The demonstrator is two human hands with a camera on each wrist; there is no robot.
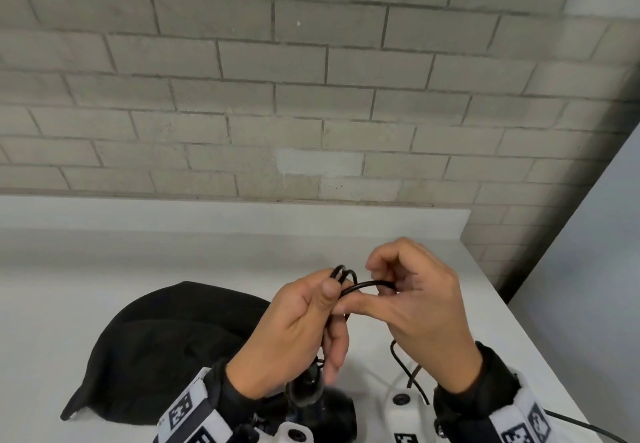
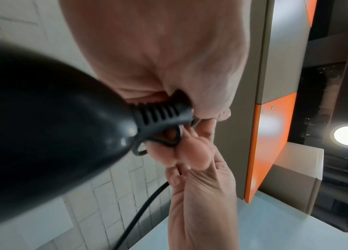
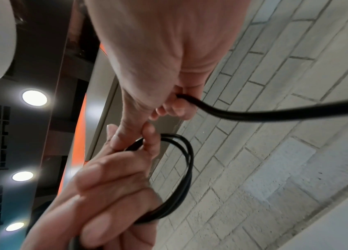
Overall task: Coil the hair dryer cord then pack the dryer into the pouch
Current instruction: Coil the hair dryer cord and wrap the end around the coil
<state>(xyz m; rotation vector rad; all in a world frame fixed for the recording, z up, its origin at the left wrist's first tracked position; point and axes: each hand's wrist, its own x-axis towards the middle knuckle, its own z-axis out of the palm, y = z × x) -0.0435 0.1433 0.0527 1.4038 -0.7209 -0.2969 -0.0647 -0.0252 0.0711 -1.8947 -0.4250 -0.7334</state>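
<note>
We are in the coiling step: our left hand [image 1: 294, 332] has its thumb and fingers closed round a small bundle of cord [image 1: 346, 278] loops, two loops showing clearly above the thumb, while our right hand [image 1: 419, 307] pinches the free run of the same cord just right of that bundle. The hair dryer [image 2: 40, 126] hangs close under the left hand, its ribbed cord collar against the palm. The black pouch [image 1: 166, 342] lies flat on the bench [image 1: 104, 259], left of the left hand and apart from it. We judge the next move calls for laying the pinched length over the bundle as another loop, keeping the turns even. We count one dryer, one cord, one pouch, two hands.
</note>
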